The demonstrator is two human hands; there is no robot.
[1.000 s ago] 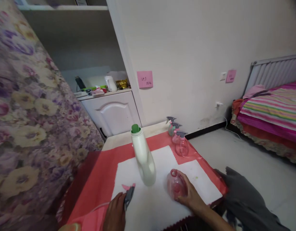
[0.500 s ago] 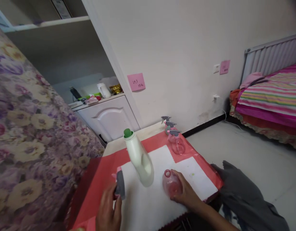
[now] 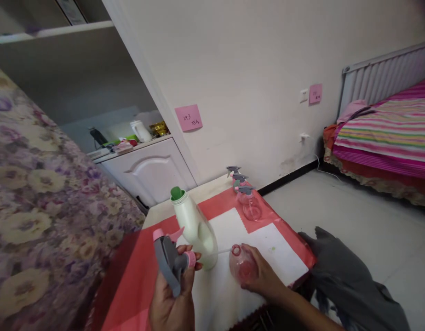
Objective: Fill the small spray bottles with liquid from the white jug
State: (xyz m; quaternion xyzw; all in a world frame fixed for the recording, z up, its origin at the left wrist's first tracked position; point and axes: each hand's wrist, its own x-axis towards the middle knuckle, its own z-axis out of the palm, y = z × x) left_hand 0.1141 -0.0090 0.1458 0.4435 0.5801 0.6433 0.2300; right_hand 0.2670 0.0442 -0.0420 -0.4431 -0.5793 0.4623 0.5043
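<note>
Your left hand [image 3: 174, 309], gripping the sprayer [image 3: 167, 261], has brought it closer to the jug [image 3: 190, 217]; right of the jug, your right hand [image 3: 266, 276] grips the bottle [image 3: 242, 265].

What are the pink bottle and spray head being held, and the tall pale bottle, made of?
Pink bottle: likely smooth, glossy plastic, possibly glass; its tinted wall is see-through.
Spray head: probably moulded plastic, grey with pink parts; the collar looks ribbed.
Tall pale bottle: probably opaque plastic with a soft sheen; its neck threads look moulded in.
</note>
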